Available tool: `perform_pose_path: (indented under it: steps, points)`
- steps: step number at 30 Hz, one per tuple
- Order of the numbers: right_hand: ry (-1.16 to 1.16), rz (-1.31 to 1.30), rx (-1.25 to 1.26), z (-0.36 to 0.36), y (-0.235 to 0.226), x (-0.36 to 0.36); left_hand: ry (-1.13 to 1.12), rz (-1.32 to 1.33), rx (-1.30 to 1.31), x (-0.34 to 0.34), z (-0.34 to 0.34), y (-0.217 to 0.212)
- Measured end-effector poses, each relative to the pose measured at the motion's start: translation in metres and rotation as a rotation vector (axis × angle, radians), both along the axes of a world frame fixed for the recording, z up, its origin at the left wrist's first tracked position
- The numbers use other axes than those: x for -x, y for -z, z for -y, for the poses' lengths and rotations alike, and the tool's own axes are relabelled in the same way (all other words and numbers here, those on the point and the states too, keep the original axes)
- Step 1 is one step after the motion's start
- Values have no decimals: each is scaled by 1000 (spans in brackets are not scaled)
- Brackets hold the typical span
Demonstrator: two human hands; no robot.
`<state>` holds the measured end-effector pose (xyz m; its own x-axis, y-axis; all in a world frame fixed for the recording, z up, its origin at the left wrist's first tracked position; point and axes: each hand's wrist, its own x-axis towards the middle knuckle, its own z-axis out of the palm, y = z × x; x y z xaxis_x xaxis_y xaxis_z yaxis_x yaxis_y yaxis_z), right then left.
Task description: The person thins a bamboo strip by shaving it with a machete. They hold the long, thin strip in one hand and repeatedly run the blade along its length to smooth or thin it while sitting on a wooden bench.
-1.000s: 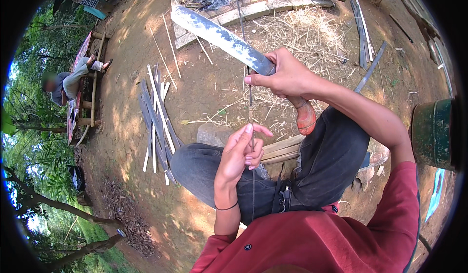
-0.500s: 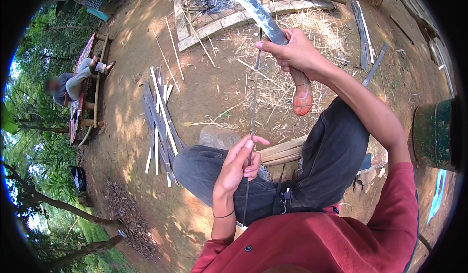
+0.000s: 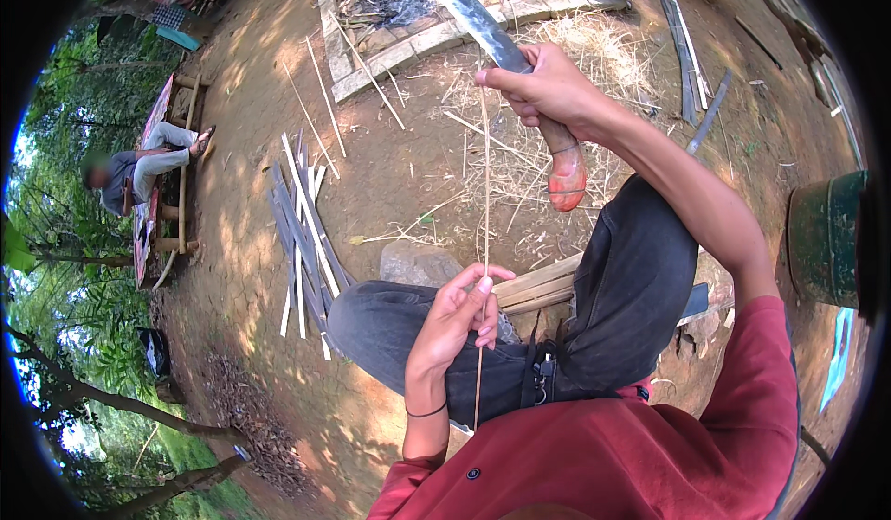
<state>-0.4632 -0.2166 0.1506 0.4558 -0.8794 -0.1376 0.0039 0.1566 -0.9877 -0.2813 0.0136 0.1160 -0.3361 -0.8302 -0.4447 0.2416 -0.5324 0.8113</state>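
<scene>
A long, thin bamboo strip (image 3: 487, 186) stretches up from near my shirt, its pale face showing. My left hand (image 3: 450, 320) pinches it between thumb and fingers above my lap. Higher up, my right hand (image 3: 552, 89) grips a machete (image 3: 471, 17) where the blade meets the handle. Its wooden handle with an orange-red, rounded end hangs below my fist. The blade slants up and left, crossing near the strip's upper part, with my right thumb at the strip. Whether the edge touches the strip I cannot tell.
Split bamboo slats (image 3: 302, 228) lie piled on the ground to the left, and more slats (image 3: 538, 283) lie between my legs. Ahead is a brick-edged fire pit (image 3: 418, 51) with a bamboo pole. A green drum (image 3: 826, 242) stands right. A person (image 3: 139, 172) sits on a bench.
The strip has turned from its dark side to its pale side. My right hand and the machete have shifted slightly left and up in view; my left hand still pinches the strip.
</scene>
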Motion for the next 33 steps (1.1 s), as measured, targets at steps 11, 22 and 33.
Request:
perform_pose_path:
  steps: [11,22,33]
  points:
    - [56,64,-49,4,2,-1,-68,-149,35,7,0,-4]
    - [84,141,-125,18,12,8,-171,-107,4,14,7,-5]
    - [-46,99,-383,-5,15,-16,-292,-575,-6,-26,67,44]
